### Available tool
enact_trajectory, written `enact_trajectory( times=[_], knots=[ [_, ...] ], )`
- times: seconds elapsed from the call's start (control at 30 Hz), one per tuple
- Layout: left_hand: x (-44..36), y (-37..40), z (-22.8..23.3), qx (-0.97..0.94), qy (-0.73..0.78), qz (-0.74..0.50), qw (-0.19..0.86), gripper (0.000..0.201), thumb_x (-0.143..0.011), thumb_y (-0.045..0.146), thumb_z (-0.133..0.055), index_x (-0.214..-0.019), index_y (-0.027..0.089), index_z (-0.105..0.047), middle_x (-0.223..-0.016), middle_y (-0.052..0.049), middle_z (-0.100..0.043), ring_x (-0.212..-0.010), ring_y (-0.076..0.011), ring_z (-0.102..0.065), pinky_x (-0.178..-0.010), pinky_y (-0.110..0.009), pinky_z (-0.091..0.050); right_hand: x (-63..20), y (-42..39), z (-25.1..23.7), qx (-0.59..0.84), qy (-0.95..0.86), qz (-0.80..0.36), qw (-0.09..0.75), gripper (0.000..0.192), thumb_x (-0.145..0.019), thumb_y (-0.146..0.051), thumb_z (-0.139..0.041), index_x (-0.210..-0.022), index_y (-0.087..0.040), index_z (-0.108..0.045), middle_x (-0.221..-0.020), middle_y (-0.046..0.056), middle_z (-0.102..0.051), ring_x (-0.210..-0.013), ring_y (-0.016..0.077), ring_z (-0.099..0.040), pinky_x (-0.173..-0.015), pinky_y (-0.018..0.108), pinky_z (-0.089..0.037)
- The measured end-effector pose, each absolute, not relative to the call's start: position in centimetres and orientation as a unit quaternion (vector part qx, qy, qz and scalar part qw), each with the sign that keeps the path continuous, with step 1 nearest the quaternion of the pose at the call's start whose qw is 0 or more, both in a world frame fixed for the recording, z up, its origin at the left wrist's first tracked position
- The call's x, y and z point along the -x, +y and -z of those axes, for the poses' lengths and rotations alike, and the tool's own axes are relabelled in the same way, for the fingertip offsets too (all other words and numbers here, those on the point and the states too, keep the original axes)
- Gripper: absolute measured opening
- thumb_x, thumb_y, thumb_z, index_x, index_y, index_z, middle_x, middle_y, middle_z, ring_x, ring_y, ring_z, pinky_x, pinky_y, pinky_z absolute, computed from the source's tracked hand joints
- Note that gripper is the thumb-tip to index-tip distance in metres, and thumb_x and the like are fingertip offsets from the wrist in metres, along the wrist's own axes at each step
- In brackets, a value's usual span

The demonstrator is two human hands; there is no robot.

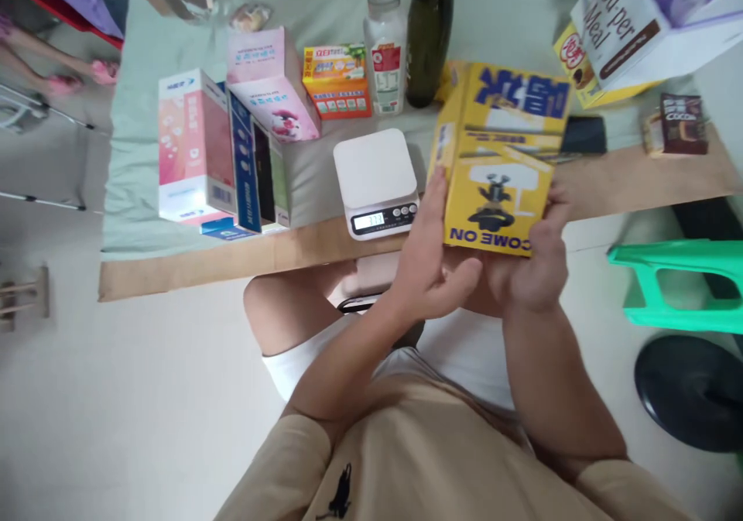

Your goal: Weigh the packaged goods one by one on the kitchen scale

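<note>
while the person sits at the table edge, both hands hold a yellow box (499, 165) up over the wooden rim, just right of the white scale (377, 180). the left hand (433, 262) clasps its left side, the right hand (537, 262) wraps its lower right corner. a dark bottle (429, 33) stands behind.

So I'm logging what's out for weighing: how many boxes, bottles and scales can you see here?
Boxes: 8, namely the yellow box in both hands, pink-white, blue, pink, orange, white Su-per Meal, yellow behind it, brown
Bottles: 2, clear, dark
Scales: 1
Total: 11
</note>
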State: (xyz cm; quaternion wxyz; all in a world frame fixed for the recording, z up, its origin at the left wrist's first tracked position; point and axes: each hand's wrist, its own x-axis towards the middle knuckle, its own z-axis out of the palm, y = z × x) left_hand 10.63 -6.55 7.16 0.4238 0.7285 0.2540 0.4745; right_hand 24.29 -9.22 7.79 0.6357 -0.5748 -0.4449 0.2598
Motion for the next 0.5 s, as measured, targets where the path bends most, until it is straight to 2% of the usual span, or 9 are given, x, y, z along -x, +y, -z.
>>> enact_trajectory(
  times=[0.1,0.2,0.3,0.37,0.43,0.5],
  knots=[
    [-13.3,-5.6,-7.2,-0.765,0.185,-0.463,0.408,0.078,-0.099,0.055,-0.042,-0.166,0.032,-0.011,-0.176,-0.006,-0.019,-0.165,-0.0324,-0.023,-0.140,-0.055,-0.023,-26.5,-10.2,-7.6,0.544,-0.320,-0.245,0.736,0.029,-0.074,-0.045,-0.058,-0.094,-0.029,-0.045,-0.108,0.004,-0.064,-0.113,0.0256,-0.065,-0.100,0.051,-0.055],
    [-16.3,-4.7,-6.7,-0.782,0.138,-0.427,0.433,0.076,-0.100,0.055,-0.041,-0.165,0.029,-0.013,-0.174,-0.007,-0.024,-0.164,-0.0296,-0.026,-0.140,-0.047,-0.025,-28.4,-11.1,-7.7,0.558,-0.248,-0.202,0.766,0.024,-0.063,-0.034,-0.062,-0.082,-0.027,-0.049,-0.105,0.002,-0.067,-0.103,0.0241,-0.066,-0.097,0.051,-0.054],
    [-18.6,-4.4,-6.1,-0.781,0.110,-0.387,0.478,0.074,-0.101,0.059,-0.036,-0.164,0.028,-0.015,-0.174,-0.006,-0.026,-0.164,-0.0247,-0.028,-0.140,-0.037,-0.027,-30.0,-11.8,-8.2,0.543,-0.202,-0.199,0.791,0.015,-0.063,-0.027,-0.063,-0.078,-0.027,-0.059,-0.098,0.002,-0.070,-0.096,0.0234,-0.068,-0.097,0.052,-0.054],
    [-19.0,-4.5,-5.7,-0.781,0.113,-0.361,0.498,0.075,-0.101,0.062,-0.032,-0.163,0.025,-0.016,-0.174,-0.009,-0.025,-0.164,-0.0236,-0.026,-0.140,-0.039,-0.026,-31.5,-11.9,-8.3,0.526,-0.205,-0.208,0.799,0.013,-0.063,-0.025,-0.062,-0.076,-0.026,-0.063,-0.097,0.004,-0.071,-0.100,0.0255,-0.069,-0.097,0.054,-0.055],
    [-18.4,-4.5,-5.2,-0.780,0.136,-0.334,0.511,0.076,-0.100,0.065,-0.029,-0.162,0.022,-0.019,-0.173,-0.013,-0.025,-0.165,-0.0247,-0.024,-0.140,-0.047,-0.024,-33.7,-11.8,-7.9,0.508,-0.217,-0.200,0.809,0.014,-0.062,-0.027,-0.058,-0.075,-0.024,-0.062,-0.098,0.004,-0.070,-0.109,0.0280,-0.068,-0.094,0.055,-0.057],
    [-17.2,-4.6,-4.6,-0.778,0.164,-0.314,0.519,0.078,-0.100,0.067,-0.028,-0.160,0.019,-0.024,-0.172,-0.016,-0.027,-0.165,-0.0267,-0.025,-0.139,-0.052,-0.025,-36.5,-11.6,-6.9,0.527,-0.202,-0.162,0.809,0.017,-0.063,-0.029,-0.051,-0.077,-0.023,-0.060,-0.100,0.004,-0.068,-0.114,0.0268,-0.067,-0.090,0.053,-0.059]
  ],
)
